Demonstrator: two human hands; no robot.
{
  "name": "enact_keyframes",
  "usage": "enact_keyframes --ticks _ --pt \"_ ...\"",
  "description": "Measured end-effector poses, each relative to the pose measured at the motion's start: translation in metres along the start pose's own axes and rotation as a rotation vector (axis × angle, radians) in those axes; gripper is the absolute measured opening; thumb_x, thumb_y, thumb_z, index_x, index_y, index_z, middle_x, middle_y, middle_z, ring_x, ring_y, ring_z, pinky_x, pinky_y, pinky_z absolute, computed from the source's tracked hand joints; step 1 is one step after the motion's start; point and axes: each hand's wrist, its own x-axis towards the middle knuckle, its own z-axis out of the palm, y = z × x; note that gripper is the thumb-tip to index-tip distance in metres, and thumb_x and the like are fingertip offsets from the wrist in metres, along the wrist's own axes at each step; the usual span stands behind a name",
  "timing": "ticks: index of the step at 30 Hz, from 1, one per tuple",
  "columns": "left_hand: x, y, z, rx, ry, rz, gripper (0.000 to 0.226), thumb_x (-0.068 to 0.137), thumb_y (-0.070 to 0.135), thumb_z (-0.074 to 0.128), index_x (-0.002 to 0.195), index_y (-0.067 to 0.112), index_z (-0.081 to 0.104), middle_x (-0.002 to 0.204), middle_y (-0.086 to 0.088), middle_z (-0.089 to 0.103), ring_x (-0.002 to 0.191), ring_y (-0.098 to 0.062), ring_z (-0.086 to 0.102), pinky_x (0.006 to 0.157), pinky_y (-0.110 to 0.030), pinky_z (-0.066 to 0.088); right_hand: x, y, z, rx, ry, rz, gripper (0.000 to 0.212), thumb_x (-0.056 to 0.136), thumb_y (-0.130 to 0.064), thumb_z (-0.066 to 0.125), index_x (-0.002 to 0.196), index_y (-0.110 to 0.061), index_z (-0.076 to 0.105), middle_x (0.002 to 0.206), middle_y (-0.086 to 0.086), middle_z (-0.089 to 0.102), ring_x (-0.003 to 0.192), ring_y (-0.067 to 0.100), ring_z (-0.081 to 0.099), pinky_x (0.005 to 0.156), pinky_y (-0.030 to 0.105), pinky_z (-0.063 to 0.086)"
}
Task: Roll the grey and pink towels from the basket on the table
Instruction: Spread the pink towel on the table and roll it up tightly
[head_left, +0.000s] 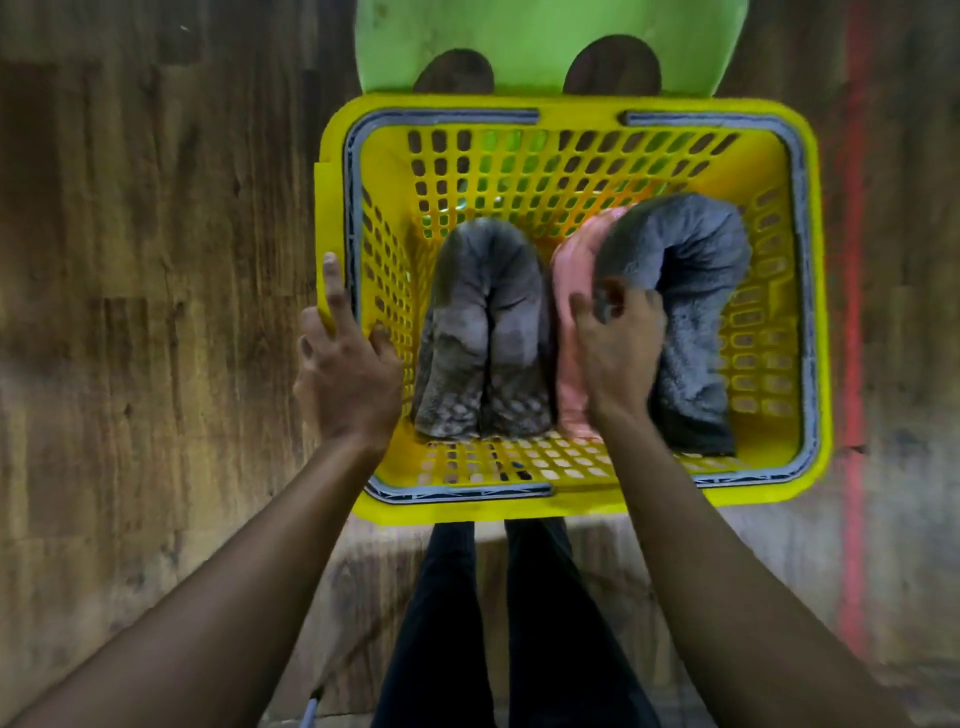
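Now left hand (345, 374) grips basket (571, 101) rim; right hand (618, 353) grips grey towel (696, 291) beside pink towel (571, 265) inside.

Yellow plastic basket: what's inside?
A folded fluffy grey towel at left, a second grey towel at right, a pink towel between. The right hand covers part of the pink towel; anything beneath is hidden.

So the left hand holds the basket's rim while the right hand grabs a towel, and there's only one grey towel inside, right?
Not one: the head view shows two, a left grey towel and a right grey towel, with the pink towel between. The rest holds: left hand on the basket rim, right hand gripping the right grey towel.
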Motion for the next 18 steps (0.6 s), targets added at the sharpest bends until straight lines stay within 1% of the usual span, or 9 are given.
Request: enact_keyframes --ticks 1,2,4,6,9,12,14,16,18 --pt "0.000 0.001 -0.001 -0.007 -0.005 -0.004 0.075 0.094 0.032 0.051 0.155 0.029 0.006 0.126 -0.018 0.044 0.103 -0.039 0.051 0.069 -0.049 0.045 0.002 0.006 -0.021 -0.049 0.048 0.003 0.051 0.077 -0.048 0.066 0.115 -0.015 0.062 0.114 0.012 0.059 0.109 0.030 0.051 0.093 0.037 0.038" --pt "0.000 0.002 -0.002 -0.011 -0.011 -0.010 0.075 0.094 0.032 0.051 0.155 0.029 0.006 0.127 -0.019 0.043 0.104 -0.040 0.051 0.070 -0.050 0.046 0.004 0.013 -0.036 -0.119 0.049 0.055 0.061 0.075 -0.051 0.069 0.122 -0.015 0.057 0.122 0.014 0.054 0.117 0.033 0.046 0.099 0.040 0.035" --pt "-0.001 0.002 -0.003 -0.015 -0.015 -0.015 0.075 0.095 0.032 0.050 0.154 0.030 0.005 0.128 -0.020 0.042 0.104 -0.042 0.050 0.073 -0.051 0.046 0.010 0.029 -0.055 -0.253 -0.064 0.230 0.087 0.069 -0.062 0.073 0.137 -0.017 0.043 0.139 0.018 0.039 0.130 0.039 0.034 0.107 0.051 0.028" --pt "-0.001 0.003 -0.003 -0.020 -0.015 -0.020 0.076 0.094 0.033 0.050 0.154 0.031 0.004 0.128 -0.021 0.042 0.105 -0.043 0.050 0.076 -0.052 0.046 0.017 0.048 -0.063 -0.281 -0.221 0.333 0.102 0.064 -0.067 0.074 0.147 -0.025 0.031 0.149 0.023 0.025 0.137 0.044 0.023 0.111 0.057 0.022" --pt "-0.001 0.005 -0.002 -0.020 -0.011 -0.035 0.077 0.092 0.031 0.051 0.154 0.030 0.005 0.130 -0.022 0.043 0.109 -0.044 0.049 0.080 -0.054 0.045 0.020 0.063 -0.058 -0.253 -0.384 0.335 0.106 0.062 -0.072 0.073 0.149 -0.039 0.022 0.157 0.021 0.009 0.142 0.047 0.011 0.111 0.059 0.017" --pt "-0.001 0.005 -0.002 -0.016 0.001 -0.032 0.078 0.091 0.030 0.052 0.154 0.029 0.007 0.129 -0.022 0.043 0.108 -0.044 0.049 0.081 -0.054 0.045 0.018 0.060 -0.039 -0.296 -0.459 0.349 0.110 0.057 -0.074 0.074 0.148 -0.045 0.020 0.159 0.022 -0.002 0.144 0.045 0.005 0.112 0.059 0.010" --pt "-0.001 0.005 -0.001 -0.011 -0.002 -0.032 0.078 0.091 0.030 0.053 0.154 0.029 0.006 0.128 -0.023 0.043 0.107 -0.044 0.049 0.081 -0.053 0.044 0.021 0.056 -0.027 -0.310 -0.433 0.406 0.108 0.057 -0.074 0.073 0.147 -0.044 0.022 0.158 0.022 -0.002 0.144 0.043 0.005 0.113 0.059 0.008" --pt "-0.001 0.005 -0.001 0.008 -0.003 -0.041 0.078 0.091 0.030 0.053 0.154 0.029 0.005 0.129 -0.022 0.043 0.106 -0.045 0.050 0.078 -0.053 0.045 0.025 0.054 -0.020 -0.321 -0.351 0.438 0.098 0.060 -0.070 0.073 0.144 -0.042 0.032 0.155 0.020 0.013 0.141 0.043 0.017 0.111 0.057 0.016" --pt "-0.001 0.005 -0.002 0.013 -0.004 -0.038 0.078 0.092 0.031 0.052 0.154 0.030 0.005 0.128 -0.022 0.043 0.104 -0.045 0.051 0.076 -0.053 0.045 0.028 0.054 -0.019 -0.315 -0.271 0.414 0.083 0.062 -0.067 0.073 0.135 -0.035 0.048 0.143 0.018 0.032 0.129 0.044 0.034 0.104 0.054 0.027"
